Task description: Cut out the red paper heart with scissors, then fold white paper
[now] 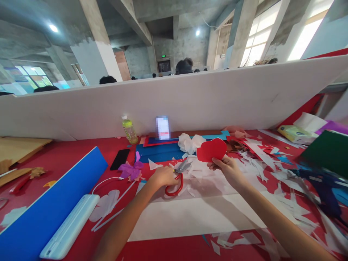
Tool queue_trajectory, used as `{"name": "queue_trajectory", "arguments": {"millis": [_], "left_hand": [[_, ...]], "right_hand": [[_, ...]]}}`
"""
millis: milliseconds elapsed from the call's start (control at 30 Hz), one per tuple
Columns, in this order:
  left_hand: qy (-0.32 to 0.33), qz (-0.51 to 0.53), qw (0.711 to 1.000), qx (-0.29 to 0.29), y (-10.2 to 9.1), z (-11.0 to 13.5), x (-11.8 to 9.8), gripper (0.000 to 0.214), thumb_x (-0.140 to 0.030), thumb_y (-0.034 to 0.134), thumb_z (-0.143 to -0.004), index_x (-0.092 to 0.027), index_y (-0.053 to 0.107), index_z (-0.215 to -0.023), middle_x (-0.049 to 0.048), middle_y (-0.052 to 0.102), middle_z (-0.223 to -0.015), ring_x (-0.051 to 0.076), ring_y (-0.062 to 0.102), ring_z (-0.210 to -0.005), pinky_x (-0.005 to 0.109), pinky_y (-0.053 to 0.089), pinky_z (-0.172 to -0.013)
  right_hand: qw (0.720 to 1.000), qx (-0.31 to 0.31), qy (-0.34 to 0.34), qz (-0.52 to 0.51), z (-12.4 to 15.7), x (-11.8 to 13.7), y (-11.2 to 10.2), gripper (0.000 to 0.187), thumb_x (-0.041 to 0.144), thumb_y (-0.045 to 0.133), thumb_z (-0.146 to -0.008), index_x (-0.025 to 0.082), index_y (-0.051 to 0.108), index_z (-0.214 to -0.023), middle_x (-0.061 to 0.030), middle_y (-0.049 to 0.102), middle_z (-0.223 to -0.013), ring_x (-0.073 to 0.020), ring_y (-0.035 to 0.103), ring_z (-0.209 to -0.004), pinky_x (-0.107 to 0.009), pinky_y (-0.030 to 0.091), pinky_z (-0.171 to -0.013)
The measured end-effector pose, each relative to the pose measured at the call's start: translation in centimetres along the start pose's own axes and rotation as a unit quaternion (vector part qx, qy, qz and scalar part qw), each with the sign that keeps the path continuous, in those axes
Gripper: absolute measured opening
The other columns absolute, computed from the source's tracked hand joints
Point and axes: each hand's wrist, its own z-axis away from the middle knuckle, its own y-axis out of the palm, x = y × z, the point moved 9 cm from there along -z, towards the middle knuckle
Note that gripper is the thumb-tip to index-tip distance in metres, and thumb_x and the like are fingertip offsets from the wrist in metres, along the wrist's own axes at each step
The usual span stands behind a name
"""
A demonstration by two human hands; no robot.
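Observation:
My left hand (164,176) is closed at a pair of scissors (178,187) with red loop handles. Their metal blades point away to the right, over the white paper scraps, and my fingertips are partly hidden behind the hand. My right hand (221,165) pinches a red petal-shaped piece of paper (212,149) at its lower edge, holding it up above the table. Beyond the hands lies a white crumpled paper flower (190,143). A purple paper flower (132,168) rests left of my left hand, and a white paper sheet (195,217) lies beneath my forearms.
A blue board (54,203) and a white power strip (70,228) stand at left. Farther back are a dark phone (120,159), a drink bottle (129,130) and a lit phone (162,128) against a white partition (190,98). Paper scraps and a glue gun (320,188) lie at right.

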Motion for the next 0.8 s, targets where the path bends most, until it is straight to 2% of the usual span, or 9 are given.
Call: {"name": "queue_trajectory", "arguments": {"millis": [133,267,333,467,567,700,800], "left_hand": [[-0.008,-0.021,1.000,-0.022,-1.3,0.6,-0.1,0.028,-0.040,0.049,-0.068,-0.017,0.062,-0.076,0.0122,0.065,-0.085,0.028,0.061,-0.078,0.034,0.046,-0.063],[-0.041,-0.085,0.990,-0.103,-2.9,1.4,0.0,0.040,-0.039,0.053,-0.066,-0.009,0.063,-0.090,0.0192,0.060,-0.096,0.033,0.058,-0.089,0.040,0.046,-0.071],[-0.044,-0.085,0.988,-0.120,-3.1,1.5,0.1,0.043,-0.038,0.053,-0.066,-0.007,0.061,-0.094,0.0191,0.059,-0.096,0.033,0.057,-0.089,0.040,0.046,-0.072],[-0.045,-0.021,0.990,-0.129,-3.8,1.5,0.8,0.045,-0.050,0.045,-0.072,-0.014,0.059,-0.095,0.0155,0.059,-0.099,0.032,0.057,-0.092,0.042,0.046,-0.073],[-0.053,0.025,0.984,-0.166,-5.2,1.8,1.5,0.052,-0.060,0.041,-0.073,-0.016,0.054,-0.099,0.0142,0.057,-0.105,0.031,0.055,-0.098,0.041,0.046,-0.074],[-0.046,0.108,0.973,-0.198,-6.5,2.2,1.9,0.047,-0.061,0.043,-0.074,-0.020,0.051,-0.095,0.0083,0.061,-0.099,0.027,0.058,-0.092,0.034,0.046,-0.069],[-0.022,0.223,0.955,-0.195,-6.4,2.1,1.6,0.041,-0.058,0.042,-0.079,-0.021,0.050,-0.096,0.0048,0.063,-0.093,0.022,0.060,-0.086,0.030,0.045,-0.069]], "right_hand": [[1.000,-0.002,0.004,-0.001,0.2,0.5,0.1,0.031,0.044,0.071,-0.061,0.014,0.065,-0.061,-0.0063,0.066,-0.060,-0.0127,0.058,-0.053,-0.025,0.048,-0.053],[1.000,0.004,0.007,-0.011,0.3,0.6,0.4,0.030,0.044,0.071,-0.061,0.015,0.065,-0.061,-0.0063,0.066,-0.061,-0.0128,0.058,-0.054,-0.025,0.048,-0.055],[1.000,0.003,0.009,-0.014,0.3,0.5,0.4,0.030,0.044,0.071,-0.061,0.015,0.064,-0.061,-0.0064,0.066,-0.061,-0.0128,0.058,-0.054,-0.025,0.049,-0.055],[1.000,-0.006,0.013,-0.013,0.2,0.5,0.2,0.031,0.044,0.071,-0.061,0.014,0.064,-0.060,-0.0065,0.066,-0.060,-0.0129,0.058,-0.053,-0.025,0.048,-0.055],[1.000,-0.007,0.016,-0.019,0.1,0.5,0.1,0.030,0.043,0.072,-0.060,0.015,0.064,-0.060,-0.0062,0.066,-0.060,-0.0124,0.057,-0.053,-0.024,0.048,-0.053],[0.999,-0.008,0.018,-0.026,0.1,0.3,0.2,0.028,0.042,0.071,-0.061,0.015,0.064,-0.062,-0.0060,0.066,-0.061,-0.0125,0.058,-0.053,-0.024,0.048,-0.054],[0.999,-0.029,0.004,-0.040,0.3,0.7,0.2,0.027,0.041,0.071,-0.061,0.015,0.065,-0.061,-0.0058,0.066,-0.061,-0.0127,0.058,-0.054,-0.024,0.048,-0.054]]}}
